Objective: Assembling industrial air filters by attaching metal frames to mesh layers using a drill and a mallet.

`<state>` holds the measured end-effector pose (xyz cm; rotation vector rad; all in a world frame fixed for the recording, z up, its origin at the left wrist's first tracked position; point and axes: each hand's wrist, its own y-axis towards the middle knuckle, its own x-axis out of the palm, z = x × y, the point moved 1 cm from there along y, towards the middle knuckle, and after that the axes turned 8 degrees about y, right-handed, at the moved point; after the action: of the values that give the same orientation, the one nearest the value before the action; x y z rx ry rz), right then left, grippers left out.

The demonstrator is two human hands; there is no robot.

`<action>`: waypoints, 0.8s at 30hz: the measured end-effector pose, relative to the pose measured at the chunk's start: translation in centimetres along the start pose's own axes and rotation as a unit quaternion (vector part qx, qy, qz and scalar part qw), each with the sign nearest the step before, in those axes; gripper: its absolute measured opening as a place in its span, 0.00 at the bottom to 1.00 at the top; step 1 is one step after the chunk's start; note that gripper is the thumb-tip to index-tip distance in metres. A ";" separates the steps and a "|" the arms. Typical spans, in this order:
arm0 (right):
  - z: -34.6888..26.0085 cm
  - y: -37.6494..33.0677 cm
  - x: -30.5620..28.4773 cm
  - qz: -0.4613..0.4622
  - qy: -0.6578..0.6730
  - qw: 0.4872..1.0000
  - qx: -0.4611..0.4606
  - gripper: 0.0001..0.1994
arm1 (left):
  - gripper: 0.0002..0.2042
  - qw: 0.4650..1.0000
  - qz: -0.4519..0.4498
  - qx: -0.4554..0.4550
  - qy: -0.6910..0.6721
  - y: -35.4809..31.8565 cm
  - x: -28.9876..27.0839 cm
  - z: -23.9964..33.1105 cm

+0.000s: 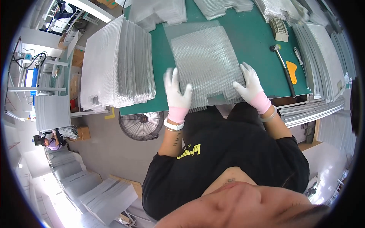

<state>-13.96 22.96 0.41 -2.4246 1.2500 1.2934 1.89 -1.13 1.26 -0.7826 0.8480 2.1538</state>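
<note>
A silvery metal mesh sheet [207, 62] with a small square notch in its near edge lies on the green table [251, 38]. My left hand [176, 90], in a white glove with a pink cuff, grips the sheet's near left corner. My right hand [250, 85], gloved the same way, lies on the near right corner with its fingers spread over the mesh. A second sheet lies under the first, sticking out at the far side.
A tall stack of mesh sheets [118, 64] stands at the table's left. More stacks [159, 11] lie at the far edge. A mallet [283, 68], an orange scraper [292, 71] and a small box [280, 29] sit to the right. A floor fan [143, 125] stands below the table edge.
</note>
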 end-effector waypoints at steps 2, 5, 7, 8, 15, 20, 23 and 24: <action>-0.5 0.0 -1.2 0.002 0.151 0.989 0.000 0.35 | 0.33 0.958 -0.024 -0.070 -0.277 -0.1 -0.8 -0.2; 0.4 0.1 -1.0 0.096 0.508 0.855 0.051 0.33 | 0.38 0.905 0.073 -0.084 -0.411 1.0 -4.8 2.1; 0.7 0.6 -2.4 0.069 0.497 0.864 0.047 0.33 | 0.37 0.896 0.089 -0.026 -0.433 1.5 -8.0 1.3; 1.1 0.9 -2.5 0.050 0.520 0.850 0.066 0.32 | 0.36 0.917 0.120 -0.076 -0.372 1.7 -10.2 2.2; 2.7 2.3 -1.3 0.007 0.089 0.996 -0.004 0.40 | 0.29 0.924 0.369 0.001 -0.101 4.3 -26.1 4.4; 0.0 1.2 1.1 -0.074 -0.101 0.992 0.019 0.42 | 0.24 0.965 0.217 -0.078 -0.127 8.3 -32.3 -5.7; 0.1 0.8 1.4 -0.026 -0.130 0.991 0.003 0.42 | 0.26 0.975 0.113 -0.173 -0.081 10.4 -31.8 -13.0; 0.0 1.0 1.1 -0.004 -0.076 0.997 -0.007 0.41 | 0.28 0.976 0.078 -0.201 -0.016 9.8 -33.4 -14.9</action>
<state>-14.32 21.65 -0.11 -2.2873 1.1932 1.4583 18.03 -30.03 19.58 -0.8984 0.4698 2.5128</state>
